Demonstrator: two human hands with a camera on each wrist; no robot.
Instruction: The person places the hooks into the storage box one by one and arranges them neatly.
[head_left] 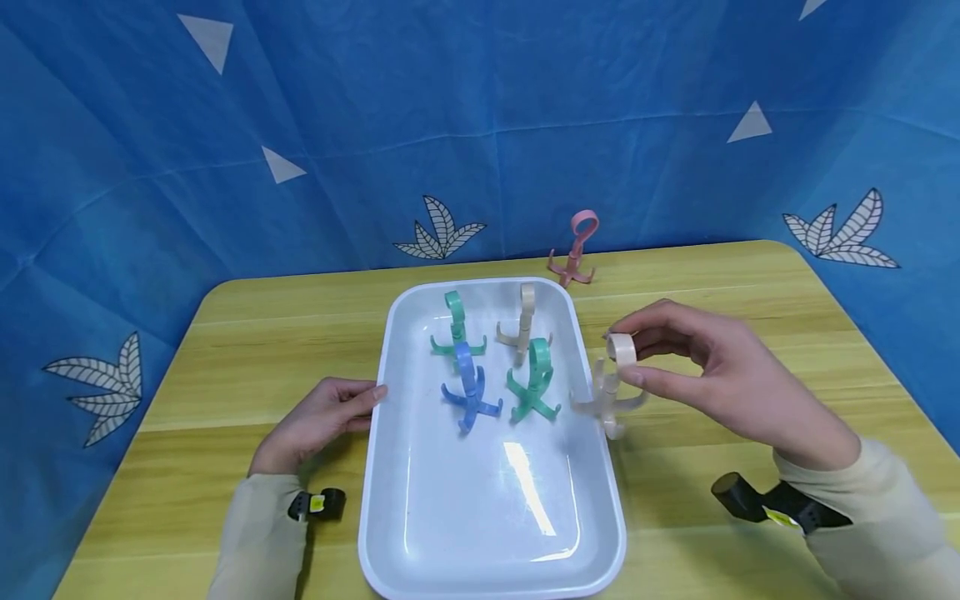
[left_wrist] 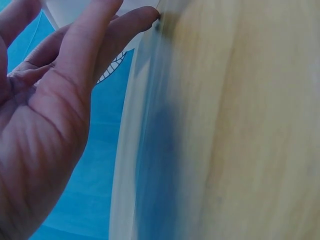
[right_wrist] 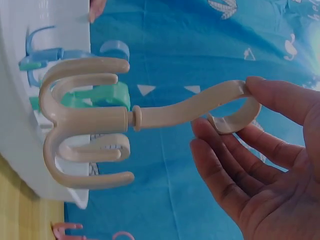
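My right hand (head_left: 693, 371) pinches the curled loop of a beige four-prong hanging hook (right_wrist: 90, 120). In the head view this hook (head_left: 606, 400) overlaps the right rim of a white tray (head_left: 495, 517). My left hand (head_left: 322, 421) holds the tray's left rim, thumb on top and fingers at the side; the left wrist view shows the hand (left_wrist: 55, 100) with the tray edge above. Inside the tray stand a blue hook (head_left: 471, 396), a front green hook (head_left: 534, 387), a back green hook (head_left: 457, 329) and another beige hook (head_left: 525, 325).
A pink hook (head_left: 576, 254) stands on the wooden table (head_left: 285, 342) behind the tray's back right corner. Behind the table hangs a blue cloth (head_left: 480, 100) with white triangles and leaf prints. Black wrist cameras (head_left: 738, 497) sit on both sleeves.
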